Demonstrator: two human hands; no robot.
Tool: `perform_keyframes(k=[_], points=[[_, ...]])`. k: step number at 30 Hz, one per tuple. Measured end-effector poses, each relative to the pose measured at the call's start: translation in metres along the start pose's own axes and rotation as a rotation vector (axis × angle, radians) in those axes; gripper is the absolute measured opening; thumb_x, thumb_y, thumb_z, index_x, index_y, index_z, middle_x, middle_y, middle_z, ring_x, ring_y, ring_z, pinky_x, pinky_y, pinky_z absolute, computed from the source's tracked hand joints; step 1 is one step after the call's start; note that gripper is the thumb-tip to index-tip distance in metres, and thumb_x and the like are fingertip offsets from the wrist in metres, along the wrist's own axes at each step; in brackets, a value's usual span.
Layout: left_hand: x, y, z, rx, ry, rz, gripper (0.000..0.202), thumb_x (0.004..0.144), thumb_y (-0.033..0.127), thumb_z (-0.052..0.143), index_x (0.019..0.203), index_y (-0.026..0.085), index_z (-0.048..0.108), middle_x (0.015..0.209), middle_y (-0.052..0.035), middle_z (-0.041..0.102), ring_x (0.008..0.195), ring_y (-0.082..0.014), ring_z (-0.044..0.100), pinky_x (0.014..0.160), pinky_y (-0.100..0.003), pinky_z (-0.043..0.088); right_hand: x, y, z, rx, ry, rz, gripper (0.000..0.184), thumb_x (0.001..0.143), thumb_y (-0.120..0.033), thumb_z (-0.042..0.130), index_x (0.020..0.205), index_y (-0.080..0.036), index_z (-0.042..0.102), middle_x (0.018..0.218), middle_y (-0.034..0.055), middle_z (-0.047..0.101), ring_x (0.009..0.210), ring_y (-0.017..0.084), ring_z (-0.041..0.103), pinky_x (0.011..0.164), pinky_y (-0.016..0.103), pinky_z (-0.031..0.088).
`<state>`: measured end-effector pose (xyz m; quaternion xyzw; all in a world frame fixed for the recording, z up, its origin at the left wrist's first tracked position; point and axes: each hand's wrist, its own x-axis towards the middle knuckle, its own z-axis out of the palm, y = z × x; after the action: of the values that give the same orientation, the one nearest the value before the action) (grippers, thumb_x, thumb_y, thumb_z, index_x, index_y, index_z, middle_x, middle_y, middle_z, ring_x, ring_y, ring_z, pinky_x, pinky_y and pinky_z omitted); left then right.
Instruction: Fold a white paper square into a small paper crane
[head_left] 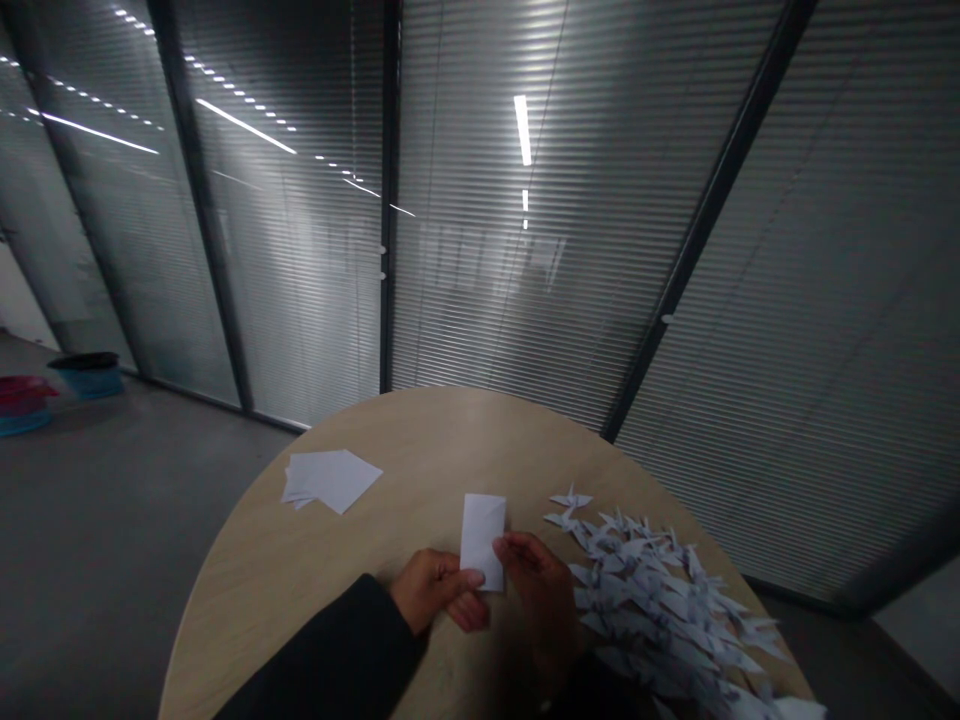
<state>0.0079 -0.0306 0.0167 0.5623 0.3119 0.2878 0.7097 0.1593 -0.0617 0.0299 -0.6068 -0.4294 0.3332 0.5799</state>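
A folded white paper rectangle lies on the round wooden table just ahead of me. My left hand, in a dark sleeve, pinches its near left edge with thumb and fingers. My right hand pinches the near right corner. Both hands rest low on the tabletop.
A small stack of white paper sheets lies at the table's far left. A heap of several folded white paper cranes spreads over the right side. Glass walls with blinds stand behind the table. Coloured bins sit on the floor far left.
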Motion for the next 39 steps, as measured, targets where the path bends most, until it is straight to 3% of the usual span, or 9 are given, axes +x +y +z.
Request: perform_keyframes(k=[7,11,18,25,27,29,32,36,39], points=[[-0.001,-0.003,-0.005,0.080,-0.031,0.010,0.045,0.067,0.057,0.066,0.062,0.012,0.063,0.051,-0.0050,0.067,0.045,-0.0175,0.063,0.049,-0.029,0.050,0.002,0.002,-0.001,-0.045,0.032,-0.029,0.037,0.059,-0.054,0.067,0.068,-0.018,0.071,0.067,0.0069,0.073,0.064,0.023,0.066,0.056,0.027,0.050],[0.001,-0.004,-0.008,0.084,-0.025,0.021,0.048,0.064,0.057,0.069,0.068,0.009,0.068,0.056,-0.0079,0.069,0.052,-0.0178,0.064,0.056,-0.030,0.051,0.002,0.004,-0.001,-0.037,0.031,-0.039,0.035,0.060,-0.053,0.067,0.070,-0.019,0.071,0.070,0.0067,0.073,0.067,0.023,0.067,0.058,0.027,0.050],[0.003,0.010,-0.011,0.036,0.326,0.154,0.041,0.047,0.047,0.082,0.059,0.010,0.070,0.047,-0.0002,0.061,0.047,-0.0110,0.052,0.049,-0.023,0.041,0.003,0.011,0.002,0.019,-0.033,0.011,0.035,0.061,-0.052,0.067,0.073,-0.019,0.069,0.069,0.0052,0.073,0.066,0.023,0.067,0.059,0.028,0.050],[0.003,0.020,-0.013,0.001,0.454,0.279,0.039,0.051,0.049,0.078,0.061,0.012,0.070,0.054,-0.0038,0.066,0.053,-0.0150,0.056,0.055,-0.026,0.042,0.002,0.017,0.005,-0.073,-0.231,-0.033,0.024,0.069,-0.046,0.063,0.065,-0.022,0.064,0.067,0.0026,0.072,0.069,0.022,0.068,0.065,0.028,0.051],[0.003,0.019,-0.014,0.068,0.487,0.308,0.036,0.057,0.047,0.075,0.063,0.012,0.069,0.055,-0.0033,0.065,0.053,-0.0151,0.056,0.054,-0.025,0.042,0.003,0.023,0.006,-0.071,-0.233,-0.055,0.022,0.071,-0.043,0.062,0.075,-0.022,0.065,0.071,0.0032,0.073,0.072,0.022,0.069,0.067,0.028,0.052],[0.002,0.018,-0.015,0.194,0.520,0.344,0.031,0.065,0.044,0.070,0.065,0.013,0.069,0.058,-0.0035,0.066,0.056,-0.0158,0.057,0.054,-0.024,0.042,0.005,0.027,0.007,-0.060,-0.108,-0.151,0.034,0.072,-0.041,0.062,0.099,-0.020,0.061,0.086,0.0060,0.072,0.078,0.022,0.069,0.070,0.030,0.054],[-0.002,0.015,-0.017,0.497,0.497,0.394,0.026,0.076,0.039,0.061,0.071,0.016,0.071,0.067,-0.0039,0.070,0.062,-0.0169,0.060,0.057,-0.024,0.044,0.006,0.026,0.004,-0.200,0.078,-0.463,0.049,0.077,-0.039,0.059,0.121,-0.019,0.051,0.110,0.0110,0.065,0.098,0.023,0.063,0.084,0.036,0.052],[-0.006,0.010,-0.017,0.918,0.367,0.541,0.027,0.087,0.033,0.048,0.085,0.020,0.071,0.080,-0.0050,0.073,0.075,-0.0179,0.065,0.070,-0.025,0.048,0.001,0.021,0.002,-0.549,0.105,-0.880,0.022,0.086,-0.031,0.052,0.104,-0.024,0.063,0.113,0.0080,0.063,0.109,0.024,0.056,0.095,0.045,0.044],[-0.007,0.006,-0.017,1.132,0.315,0.640,0.030,0.091,0.031,0.041,0.088,0.019,0.069,0.081,-0.0064,0.072,0.077,-0.0185,0.066,0.071,-0.027,0.049,-0.004,0.019,0.004,-0.684,0.105,-1.016,0.017,0.088,-0.021,0.047,0.089,-0.024,0.063,0.104,0.0054,0.066,0.104,0.023,0.058,0.098,0.047,0.040]])
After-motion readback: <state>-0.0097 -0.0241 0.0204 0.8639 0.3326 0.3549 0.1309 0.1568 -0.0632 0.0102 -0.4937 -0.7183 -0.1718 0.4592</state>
